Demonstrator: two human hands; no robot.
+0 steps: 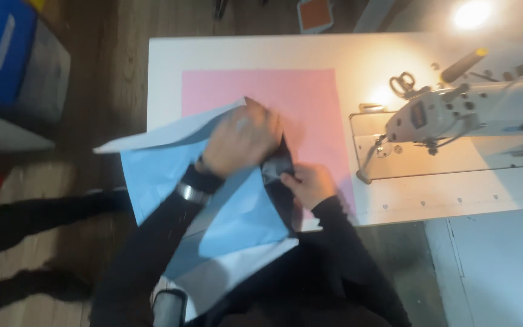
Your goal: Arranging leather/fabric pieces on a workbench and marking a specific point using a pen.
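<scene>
Light blue fabric (231,212) is draped over the tabletop's (164,60) front-left edge, long axis running diagonally front-to-back. Its upper fold is pinched by the closed left hand (240,142). A dark fabric strip (278,175), approx. upright, is gripped by right hand (310,184) fingers, near the front edge.

The fabric (231,212) in the hands is plain light blue, with a dark, near-black piece (278,169) at its edge. Beneath it lies a plain pink sheet (310,97) on a white table (164,66). The sewing machine (467,112) is off-white, the scissors (402,82) have dark handles, and the sleeves (152,242) are black.
</scene>
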